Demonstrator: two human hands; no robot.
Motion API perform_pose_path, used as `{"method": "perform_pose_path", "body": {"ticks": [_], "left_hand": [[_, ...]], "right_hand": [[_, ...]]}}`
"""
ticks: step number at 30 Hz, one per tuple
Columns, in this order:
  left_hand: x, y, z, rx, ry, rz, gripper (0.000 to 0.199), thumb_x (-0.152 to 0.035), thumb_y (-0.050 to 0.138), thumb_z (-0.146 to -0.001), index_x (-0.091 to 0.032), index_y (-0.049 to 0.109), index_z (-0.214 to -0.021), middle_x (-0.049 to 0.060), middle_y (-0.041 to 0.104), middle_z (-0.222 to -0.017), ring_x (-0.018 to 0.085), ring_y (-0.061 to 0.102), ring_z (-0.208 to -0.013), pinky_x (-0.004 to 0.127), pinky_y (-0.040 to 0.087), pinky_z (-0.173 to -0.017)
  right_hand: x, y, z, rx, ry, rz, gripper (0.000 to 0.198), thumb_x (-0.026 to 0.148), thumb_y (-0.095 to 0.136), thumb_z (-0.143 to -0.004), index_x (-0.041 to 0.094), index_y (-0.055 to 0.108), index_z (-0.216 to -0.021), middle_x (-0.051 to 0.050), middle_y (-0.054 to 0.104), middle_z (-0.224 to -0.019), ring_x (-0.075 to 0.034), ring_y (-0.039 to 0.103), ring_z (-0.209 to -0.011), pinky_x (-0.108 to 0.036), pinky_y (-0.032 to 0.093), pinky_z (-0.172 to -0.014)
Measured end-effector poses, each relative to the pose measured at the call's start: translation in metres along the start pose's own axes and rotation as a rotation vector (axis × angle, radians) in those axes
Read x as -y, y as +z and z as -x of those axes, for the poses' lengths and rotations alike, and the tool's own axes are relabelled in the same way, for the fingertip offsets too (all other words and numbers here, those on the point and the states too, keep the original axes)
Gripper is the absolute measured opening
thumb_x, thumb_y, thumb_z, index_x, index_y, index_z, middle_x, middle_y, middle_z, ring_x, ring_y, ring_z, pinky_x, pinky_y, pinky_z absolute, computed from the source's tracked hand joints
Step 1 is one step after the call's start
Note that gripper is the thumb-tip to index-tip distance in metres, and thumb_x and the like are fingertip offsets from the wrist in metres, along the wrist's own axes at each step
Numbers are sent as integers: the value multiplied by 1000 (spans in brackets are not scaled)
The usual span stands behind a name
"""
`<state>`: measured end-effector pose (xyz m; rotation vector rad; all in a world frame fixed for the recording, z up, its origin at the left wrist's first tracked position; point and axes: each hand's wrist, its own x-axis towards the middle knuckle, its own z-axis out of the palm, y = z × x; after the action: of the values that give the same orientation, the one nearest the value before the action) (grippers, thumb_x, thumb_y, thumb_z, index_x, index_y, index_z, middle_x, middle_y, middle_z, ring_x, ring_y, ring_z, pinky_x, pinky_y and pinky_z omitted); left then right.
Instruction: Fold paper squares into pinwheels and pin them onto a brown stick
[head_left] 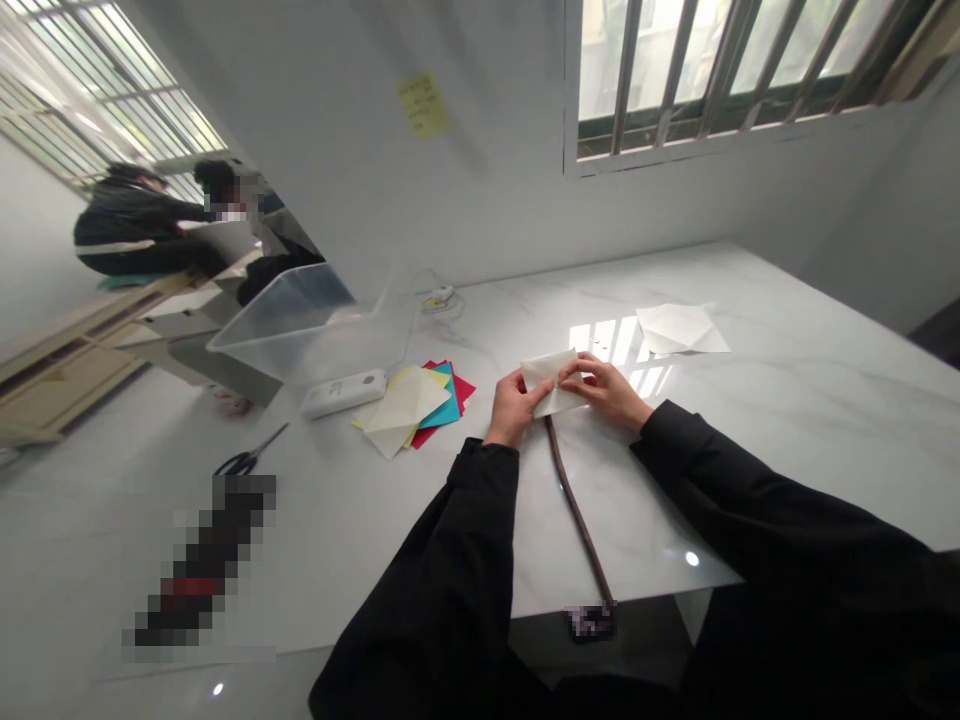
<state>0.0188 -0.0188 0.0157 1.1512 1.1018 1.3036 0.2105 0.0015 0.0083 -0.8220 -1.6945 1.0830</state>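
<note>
Between my two hands is a piece of white paper [541,372], partly folded and lifted a little above the table. My left hand [513,408] grips its left side, thumb on the front face. On the right side, my right hand [600,386] pinches the paper with bent fingers. A thin dark brown strap [576,510] runs from below the paper down toward the table's front edge, ending at a blurred-out patch. Another creased white sheet [682,329] lies to the right, beyond my right hand. Left of my hands lies a stack of coloured paper [409,408] in white, yellow, blue and red.
The glossy white table [810,400] meets a wall with a barred window. Leftward are a white box-shaped device [343,393], scissors [251,456], a clear plastic bin [296,320] and a blurred dark object [206,565]. A small cable [440,297] lies behind. Two people sit far left.
</note>
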Motion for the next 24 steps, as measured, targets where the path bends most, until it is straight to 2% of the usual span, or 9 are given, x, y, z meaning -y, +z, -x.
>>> {"method": "perform_pose_path", "body": {"ticks": [11, 24], "left_hand": [[0, 0, 0, 24, 1, 19, 50, -47, 96, -64, -14, 78, -97, 7, 80, -91, 21, 72, -78, 32, 55, -76], [-4, 2, 1, 47, -6, 21, 49, -45, 94, -64, -14, 79, -98, 6, 79, -89, 20, 69, -76, 31, 54, -74]], "right_hand": [[-4, -1, 0, 5, 7, 68, 31, 56, 76, -91, 25, 78, -92, -6, 59, -100, -22, 63, -90, -34, 57, -70], [1, 0, 0, -33, 23, 48, 36, 60, 78, -87, 24, 78, -90, -7, 65, -102, -23, 66, -95, -36, 61, -77]]}}
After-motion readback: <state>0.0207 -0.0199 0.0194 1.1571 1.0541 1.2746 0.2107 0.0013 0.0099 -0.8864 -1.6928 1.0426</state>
